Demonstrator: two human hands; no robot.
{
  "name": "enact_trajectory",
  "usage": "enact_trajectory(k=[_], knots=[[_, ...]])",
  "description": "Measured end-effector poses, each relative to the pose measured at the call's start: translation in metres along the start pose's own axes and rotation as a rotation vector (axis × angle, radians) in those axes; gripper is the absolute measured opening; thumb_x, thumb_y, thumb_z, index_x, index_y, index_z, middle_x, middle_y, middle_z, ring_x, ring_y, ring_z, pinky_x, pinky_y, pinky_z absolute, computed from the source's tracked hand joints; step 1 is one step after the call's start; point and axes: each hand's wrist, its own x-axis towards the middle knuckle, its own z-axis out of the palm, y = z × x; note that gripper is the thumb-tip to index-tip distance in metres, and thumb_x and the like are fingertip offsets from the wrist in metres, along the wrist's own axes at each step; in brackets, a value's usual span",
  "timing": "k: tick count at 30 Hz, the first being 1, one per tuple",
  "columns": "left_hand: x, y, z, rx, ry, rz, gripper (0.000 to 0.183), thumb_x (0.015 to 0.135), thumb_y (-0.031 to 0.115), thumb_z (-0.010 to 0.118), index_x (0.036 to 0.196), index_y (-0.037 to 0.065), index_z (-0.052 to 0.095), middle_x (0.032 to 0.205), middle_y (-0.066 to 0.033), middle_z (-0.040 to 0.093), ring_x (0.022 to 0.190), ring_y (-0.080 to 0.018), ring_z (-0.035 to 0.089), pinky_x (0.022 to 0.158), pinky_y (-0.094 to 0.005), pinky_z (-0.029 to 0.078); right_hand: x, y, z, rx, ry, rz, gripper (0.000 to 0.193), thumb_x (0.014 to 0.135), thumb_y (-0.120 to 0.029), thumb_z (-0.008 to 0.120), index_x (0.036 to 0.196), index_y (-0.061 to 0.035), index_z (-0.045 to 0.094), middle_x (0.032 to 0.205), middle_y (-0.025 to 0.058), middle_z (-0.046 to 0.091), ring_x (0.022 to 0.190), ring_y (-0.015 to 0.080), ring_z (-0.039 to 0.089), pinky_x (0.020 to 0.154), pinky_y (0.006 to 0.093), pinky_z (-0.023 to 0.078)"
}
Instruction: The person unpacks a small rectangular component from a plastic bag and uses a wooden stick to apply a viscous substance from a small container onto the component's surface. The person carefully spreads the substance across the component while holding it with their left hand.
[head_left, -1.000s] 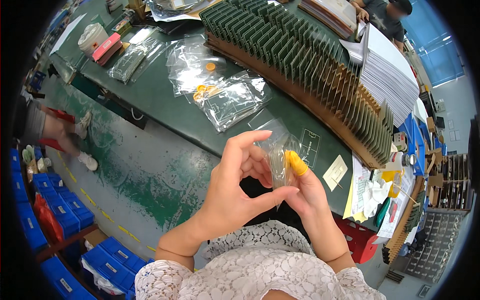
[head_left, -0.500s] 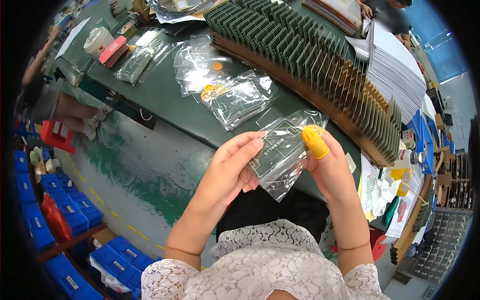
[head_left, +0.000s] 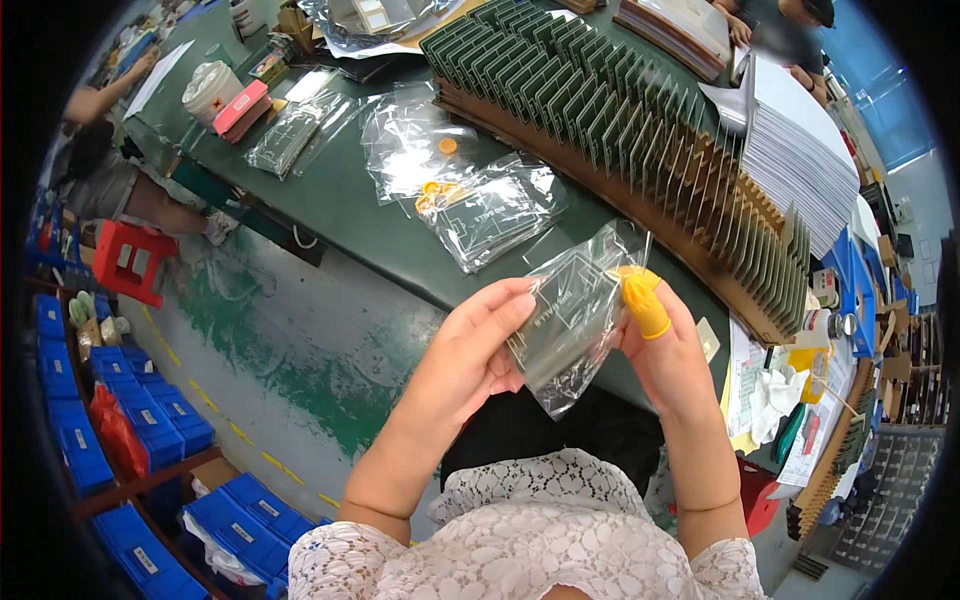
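Note:
Between my two hands, over the near edge of the workbench, is a clear plastic bag (head_left: 551, 385) with a flat dark green board marked with white lines inside. My left hand (head_left: 462, 350) pinches its left side, thumb on top and fingers beneath. At the upper right corner my right hand (head_left: 668, 365) grips the bag; a yellow rubber finger cot (head_left: 646, 306) covers the thumb. Just beyond lies a stack of similar bagged boards (head_left: 500, 215), with yellow finger cots (head_left: 436, 196) at its left end.
A long brown slotted rack (head_left: 600, 180) of upright green boards runs across the green workbench (head_left: 360, 235). Further left are clear bags (head_left: 400, 150), an orange cap (head_left: 447, 146) and a white tub (head_left: 210, 92). Blue bins (head_left: 150, 415) and a red stool (head_left: 133, 262) stand left.
The bag has tilted a little in my hands, and its glare has shifted. Both hands keep their grip. The whole view has moved slightly. At the far left, the other person's arm and leg have moved.

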Motion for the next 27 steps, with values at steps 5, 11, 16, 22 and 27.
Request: enact_trajectory(k=[5, 11, 16, 22, 27], knots=[[0.0, 0.004, -0.013, 0.391, 0.026, -0.001, 0.037, 0.1, 0.025, 0.056, 0.129, 0.002, 0.055, 0.092, -0.0018, 0.064, 0.061, -0.0018, 0.054, 0.048, -0.0142, 0.041, -0.01, 0.021, -0.028, -0.132, -0.067, 0.082, 0.035, 0.101, -0.022, 0.055, 0.126, 0.0026, 0.053, 0.109, 0.0073, 0.062, 0.09, 0.0148, 0.063, 0.078, 0.0289, 0.052], [0.052, 0.053, -0.037, 0.79, 0.226, 0.426, 0.032, 0.1, 0.022, 0.056, 0.122, -0.001, 0.062, 0.086, 0.0019, 0.061, 0.064, -0.0029, 0.05, 0.056, -0.0181, 0.041, -0.04, 0.005, -0.028, -0.863, 0.192, -0.202, 0.039, 0.086, -0.001, 0.068, 0.124, -0.004, 0.058, 0.107, 0.0083, 0.056, 0.098, 0.0207, 0.057, 0.083, 0.0294, 0.048], [0.081, 0.058, -0.056, 1.391, 0.286, 0.605, 0.025, 0.097, 0.019, 0.059, 0.115, 0.003, 0.067, 0.1, -0.0069, 0.063, 0.091, -0.0173, 0.055, 0.078, -0.0303, 0.044, -0.049, 0.004, -0.057, -1.377, 0.265, -0.346, 0.049, 0.077, -0.004, 0.075, 0.123, -0.0021, 0.057, 0.114, 0.0134, 0.056, 0.109, 0.0332, 0.052, 0.092, 0.0387, 0.046], [0.071, 0.036, -0.03, 1.673, 0.512, 1.003, 0.024, 0.088, 0.01, 0.068, 0.11, 0.003, 0.066, 0.122, -0.0128, 0.055, 0.109, -0.0315, 0.05, 0.094, -0.0416, 0.04, -0.023, -0.004, -0.075, -1.385, 0.199, -0.328, 0.055, 0.076, -0.007, 0.076, 0.127, -0.0014, 0.054, 0.122, 0.016, 0.054, 0.117, 0.0356, 0.048, 0.1, 0.0413, 0.041], [0.063, -0.006, 0.027, 1.446, -0.359, 0.748, 0.037, 0.074, 0.007, 0.078, 0.107, 0.002, 0.063, 0.11, -0.0129, 0.062, 0.107, -0.0306, 0.056, 0.092, -0.0394, 0.045, -0.037, -0.008, -0.074, -1.261, 0.251, -0.296, 0.05, 0.079, -0.007, 0.074, 0.125, -0.0026, 0.057, 0.119, 0.0147, 0.055, 0.113, 0.0348, 0.05, 0.098, 0.0416, 0.042]])
